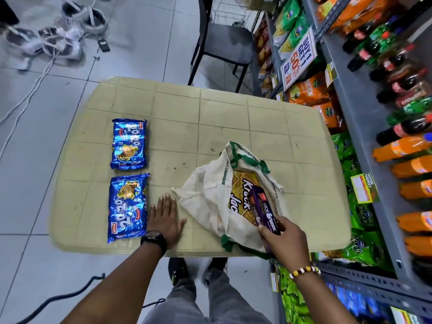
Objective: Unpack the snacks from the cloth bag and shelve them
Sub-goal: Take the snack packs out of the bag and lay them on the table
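At bag mouth (243, 183), right grip (284, 239) around purple packet (266, 209)

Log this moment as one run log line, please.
phase: unpacking | right hand: grips purple packet in cloth bag | left hand: flat on table

Count: 2 blue foil biscuit packs, far (129, 144) and near (128, 207); 1 cream cloth bag with green trim (205, 202); 1 gold cracker pack (240, 195); 1 purple cookie box (266, 210).
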Demonstrator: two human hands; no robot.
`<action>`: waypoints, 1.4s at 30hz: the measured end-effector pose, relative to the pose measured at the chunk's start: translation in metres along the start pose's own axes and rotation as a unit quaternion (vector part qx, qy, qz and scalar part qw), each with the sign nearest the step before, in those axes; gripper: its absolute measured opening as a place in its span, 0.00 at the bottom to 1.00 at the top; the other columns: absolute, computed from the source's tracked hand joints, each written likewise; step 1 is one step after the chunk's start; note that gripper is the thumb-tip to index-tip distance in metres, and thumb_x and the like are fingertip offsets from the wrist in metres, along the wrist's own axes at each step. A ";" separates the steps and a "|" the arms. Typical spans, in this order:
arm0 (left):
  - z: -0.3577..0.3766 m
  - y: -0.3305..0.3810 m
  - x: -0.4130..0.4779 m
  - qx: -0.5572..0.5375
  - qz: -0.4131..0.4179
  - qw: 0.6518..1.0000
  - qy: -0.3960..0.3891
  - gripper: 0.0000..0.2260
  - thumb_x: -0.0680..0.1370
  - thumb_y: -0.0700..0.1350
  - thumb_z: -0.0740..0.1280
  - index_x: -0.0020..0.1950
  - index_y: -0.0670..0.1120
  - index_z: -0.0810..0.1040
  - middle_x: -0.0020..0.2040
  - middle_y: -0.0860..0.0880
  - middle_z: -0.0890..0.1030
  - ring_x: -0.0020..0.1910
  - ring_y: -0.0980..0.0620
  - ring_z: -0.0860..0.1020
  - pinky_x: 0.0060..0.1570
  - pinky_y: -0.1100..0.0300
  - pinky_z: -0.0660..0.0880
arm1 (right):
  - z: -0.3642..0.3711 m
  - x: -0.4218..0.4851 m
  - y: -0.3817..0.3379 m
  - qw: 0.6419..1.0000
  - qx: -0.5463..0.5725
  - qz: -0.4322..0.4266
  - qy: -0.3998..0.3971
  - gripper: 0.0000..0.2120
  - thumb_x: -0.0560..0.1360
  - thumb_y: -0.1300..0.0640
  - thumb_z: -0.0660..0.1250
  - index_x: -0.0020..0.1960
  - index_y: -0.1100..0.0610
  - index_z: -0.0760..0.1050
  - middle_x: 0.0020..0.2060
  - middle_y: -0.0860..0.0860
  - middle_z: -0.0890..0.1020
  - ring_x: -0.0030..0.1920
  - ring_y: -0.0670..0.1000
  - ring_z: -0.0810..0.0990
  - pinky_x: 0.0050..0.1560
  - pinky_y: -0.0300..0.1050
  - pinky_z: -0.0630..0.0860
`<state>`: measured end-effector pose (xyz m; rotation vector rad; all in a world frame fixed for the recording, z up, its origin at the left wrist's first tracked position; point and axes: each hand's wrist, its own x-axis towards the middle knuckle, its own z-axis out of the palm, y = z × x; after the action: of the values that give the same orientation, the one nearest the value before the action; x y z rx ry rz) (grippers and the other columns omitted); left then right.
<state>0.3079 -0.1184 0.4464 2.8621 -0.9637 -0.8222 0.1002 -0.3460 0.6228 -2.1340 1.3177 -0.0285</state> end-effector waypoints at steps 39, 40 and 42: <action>0.030 0.003 0.011 -0.044 -0.038 0.996 0.074 0.34 0.79 0.62 0.48 0.80 0.44 0.54 0.81 0.44 0.55 0.80 0.43 0.53 0.77 0.43 0.44 | 0.061 0.210 -0.167 0.954 -0.065 -0.290 -0.048 0.31 0.74 0.55 0.70 0.75 0.49 0.64 0.67 0.53 0.77 0.66 0.52 0.75 0.63 0.41 0.70; 0.022 0.004 0.008 -0.046 -0.040 0.996 0.058 0.34 0.79 0.62 0.47 0.81 0.45 0.52 0.81 0.45 0.52 0.80 0.44 0.51 0.77 0.43 0.43 | 0.038 0.195 -0.148 0.961 -0.029 -0.276 -0.015 0.30 0.74 0.56 0.70 0.74 0.50 0.66 0.65 0.52 0.79 0.64 0.50 0.76 0.61 0.38 0.69; 0.008 0.008 0.006 -0.064 -0.048 0.996 0.031 0.34 0.79 0.62 0.48 0.81 0.47 0.49 0.82 0.46 0.49 0.80 0.45 0.48 0.77 0.44 0.44 | 0.005 0.167 -0.104 0.972 0.010 -0.236 0.024 0.26 0.73 0.57 0.71 0.70 0.53 0.70 0.62 0.52 0.80 0.62 0.50 0.78 0.60 0.39 0.71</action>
<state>0.3035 -0.1271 0.4385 2.8248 -0.7438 -0.7660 0.2692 -0.4474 0.6229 -2.3924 0.8025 -0.2870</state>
